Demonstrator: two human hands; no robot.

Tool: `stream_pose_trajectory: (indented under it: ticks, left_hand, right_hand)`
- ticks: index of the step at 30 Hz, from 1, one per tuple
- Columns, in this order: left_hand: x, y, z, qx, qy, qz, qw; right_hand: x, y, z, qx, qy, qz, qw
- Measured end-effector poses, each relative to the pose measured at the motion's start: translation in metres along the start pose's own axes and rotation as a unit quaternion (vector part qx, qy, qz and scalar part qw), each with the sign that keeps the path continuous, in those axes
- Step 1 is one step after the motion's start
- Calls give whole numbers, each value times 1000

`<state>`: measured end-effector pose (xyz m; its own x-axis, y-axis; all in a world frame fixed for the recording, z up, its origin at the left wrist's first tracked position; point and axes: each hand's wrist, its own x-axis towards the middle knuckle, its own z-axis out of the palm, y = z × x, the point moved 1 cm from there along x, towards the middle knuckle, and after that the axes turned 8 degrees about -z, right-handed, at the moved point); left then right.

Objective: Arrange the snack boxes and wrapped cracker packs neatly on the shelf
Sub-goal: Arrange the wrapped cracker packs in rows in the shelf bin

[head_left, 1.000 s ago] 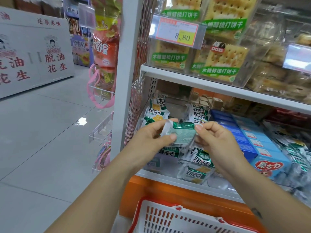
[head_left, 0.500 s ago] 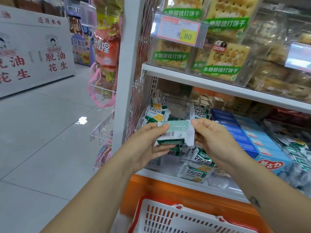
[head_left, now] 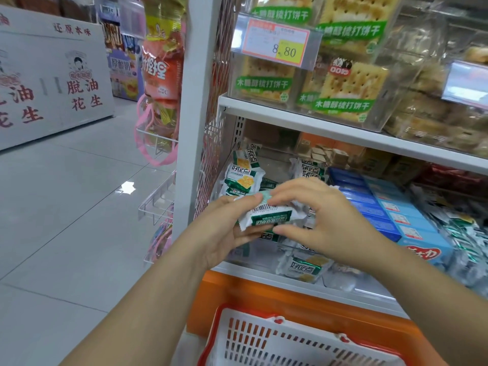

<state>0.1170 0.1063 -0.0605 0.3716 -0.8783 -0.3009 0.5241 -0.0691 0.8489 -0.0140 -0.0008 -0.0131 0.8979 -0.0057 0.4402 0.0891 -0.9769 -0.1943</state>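
At frame centre, before the shelf (head_left: pixel 253 274), left hand (head_left: pixel 221 233) and right hand (head_left: pixel 327 220) both pinch one cracker pack (head_left: pixel 269 216). It looks light, crinkly, its crackers breakable; a grip on the crimped ends seems safest.

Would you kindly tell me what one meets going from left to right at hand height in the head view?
Left hand → green-and-white wrapped cracker pack, held by both hands → right hand → blue cardboard snack boxes → silvery green wrapped packs.
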Motion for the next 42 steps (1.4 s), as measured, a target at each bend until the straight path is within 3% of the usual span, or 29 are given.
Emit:
stream_pose_trajectory:
  ticks: [6,10,13,16,27,37,42]
  left_hand:
    - [-2,4,-3,12,0,-3,1000]
    - [-4,12,-13,125,97,58,986]
    - [-5,18,-23,231,218,157,935]
    - [-5,21,-28,231,277,210,909]
    - [6,14,-38,273,258,149,915]
    - [6,16,-38,273,250,148,917]
    - [6,14,-38,289,250,144,913]
  right_hand:
    - [3,5,6,-66,18,3,998]
    - [7,9,-3,-21,20,80,996]
    - [12,16,-10,-49,-41,129,990]
    - [17,17,-11,-82,-145,147,975]
    - [53,22,32,-227,-362,114,897]
    - [55,36,52,-76,-346,152,923]
    - [50,43,55,-36,-381,175,907]
